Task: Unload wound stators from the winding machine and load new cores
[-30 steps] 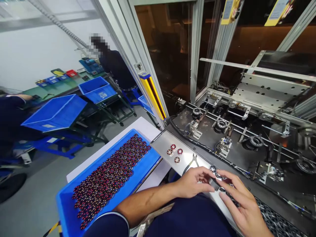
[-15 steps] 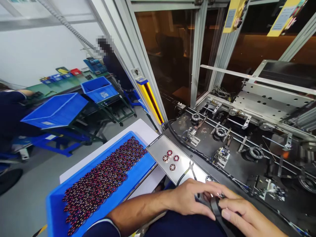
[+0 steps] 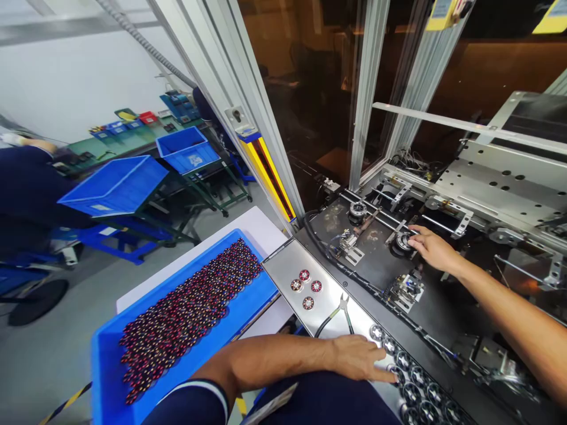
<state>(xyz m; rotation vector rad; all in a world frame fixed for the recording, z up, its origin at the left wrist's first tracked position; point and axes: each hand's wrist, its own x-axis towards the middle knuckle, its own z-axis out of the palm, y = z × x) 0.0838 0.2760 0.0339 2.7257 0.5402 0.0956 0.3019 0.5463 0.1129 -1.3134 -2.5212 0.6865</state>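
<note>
My right hand (image 3: 434,252) reaches over the machine bed, its fingers closed at the rim of a round metal part (image 3: 402,241) on the second fixture. The fingertips partly cover that part. My left hand (image 3: 359,358) lies low over the metal tray (image 3: 286,260) with fingers stretched out, the fingertips touching the edge of a group of black and silver round parts (image 3: 411,392). Just beyond the left hand are wire cutters (image 3: 344,304) with dark handles. Several small red and copper wound rotors (image 3: 304,275) lie farther up the tray.
A blue bin (image 3: 100,354) on the left holds many red and dark wound pieces. A yellow light curtain (image 3: 268,174) runs along the frame post. Another fixture (image 3: 357,211), rods and cables cover the machine bed. Blue crates (image 3: 115,186) and a co-worker's arm (image 3: 39,146) are farther left.
My hands were together near my body around a dark ring-shaped part. The right has moved forward to the fixture; the left has lowered to the round parts. The view has shifted.
</note>
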